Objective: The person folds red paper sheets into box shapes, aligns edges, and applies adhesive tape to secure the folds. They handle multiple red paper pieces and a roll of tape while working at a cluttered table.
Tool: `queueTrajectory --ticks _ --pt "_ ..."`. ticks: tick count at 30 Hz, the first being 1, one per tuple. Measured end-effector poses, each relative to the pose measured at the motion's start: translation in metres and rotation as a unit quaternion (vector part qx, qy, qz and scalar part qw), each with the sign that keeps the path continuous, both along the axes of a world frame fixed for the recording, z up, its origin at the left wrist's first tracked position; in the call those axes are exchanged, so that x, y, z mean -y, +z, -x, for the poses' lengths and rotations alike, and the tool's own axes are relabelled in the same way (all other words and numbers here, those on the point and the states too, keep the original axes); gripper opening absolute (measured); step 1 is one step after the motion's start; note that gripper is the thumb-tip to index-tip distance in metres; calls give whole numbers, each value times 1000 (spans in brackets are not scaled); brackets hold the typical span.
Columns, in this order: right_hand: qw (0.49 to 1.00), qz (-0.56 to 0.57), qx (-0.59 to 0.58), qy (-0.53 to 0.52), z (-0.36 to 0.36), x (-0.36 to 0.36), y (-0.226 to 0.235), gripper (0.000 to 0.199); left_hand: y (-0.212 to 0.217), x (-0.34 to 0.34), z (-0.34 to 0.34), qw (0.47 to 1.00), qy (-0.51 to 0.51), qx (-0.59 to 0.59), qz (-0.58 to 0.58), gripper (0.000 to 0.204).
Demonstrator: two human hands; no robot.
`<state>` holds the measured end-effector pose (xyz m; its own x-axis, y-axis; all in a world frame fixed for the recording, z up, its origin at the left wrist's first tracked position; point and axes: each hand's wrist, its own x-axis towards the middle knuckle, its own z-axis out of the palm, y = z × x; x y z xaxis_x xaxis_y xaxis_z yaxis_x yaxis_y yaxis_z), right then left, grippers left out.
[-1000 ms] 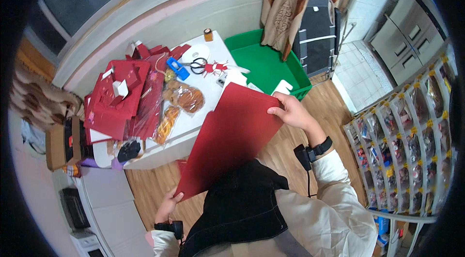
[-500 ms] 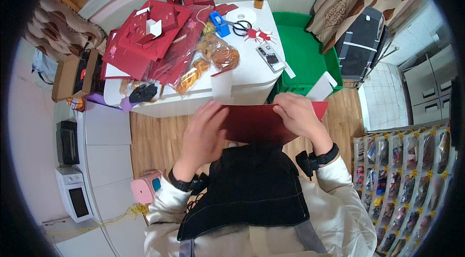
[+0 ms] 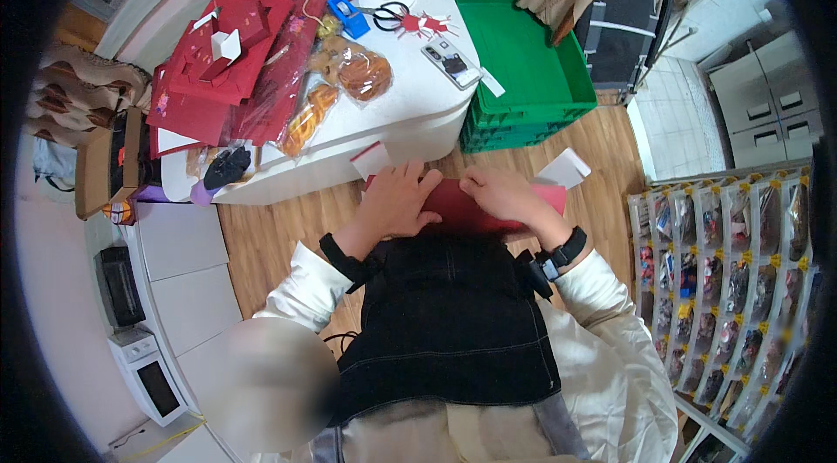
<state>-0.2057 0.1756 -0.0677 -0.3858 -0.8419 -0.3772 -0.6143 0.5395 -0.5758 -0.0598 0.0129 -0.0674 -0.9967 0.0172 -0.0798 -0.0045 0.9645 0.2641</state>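
A dark red cardboard piece (image 3: 462, 207) is held in front of my black apron, with white flaps sticking out at both far corners. My left hand (image 3: 397, 203) has its fingers bent over the card's far edge at the left, and the thumb lies on the near side. At the middle of the same edge, my right hand (image 3: 506, 199) grips the card with curled fingers, its wrist crossing the right part. Both hands hide much of the card, and its lower part is dark against the apron.
Ahead, a white table (image 3: 397, 110) bears red cardboard pieces (image 3: 231, 49), bagged bread (image 3: 362, 75), a blue tape dispenser (image 3: 349, 17), scissors (image 3: 390, 16) and a phone (image 3: 451, 61). Green crates (image 3: 523, 105) stand right of it. A rack of clear bins (image 3: 719, 280) is at the right.
My left hand, blurred beside the card before, now has its fingers over the far edge. My right hand has moved inward along that edge. The view has shifted, so the table sits farther left.
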Motion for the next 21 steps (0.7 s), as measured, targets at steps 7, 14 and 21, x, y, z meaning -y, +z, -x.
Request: queueTrajectory --ticks 7,14,21 --pt "997 -13 66 43 21 5 -33 34 -3 3 8 993 -18 101 -58 53" --pt "997 29 -59 30 23 35 38 31 25 25 14 994 35 -106 -8 50" --pt "992 43 -91 76 22 49 51 30 39 24 9 993 103 46 -43 57"
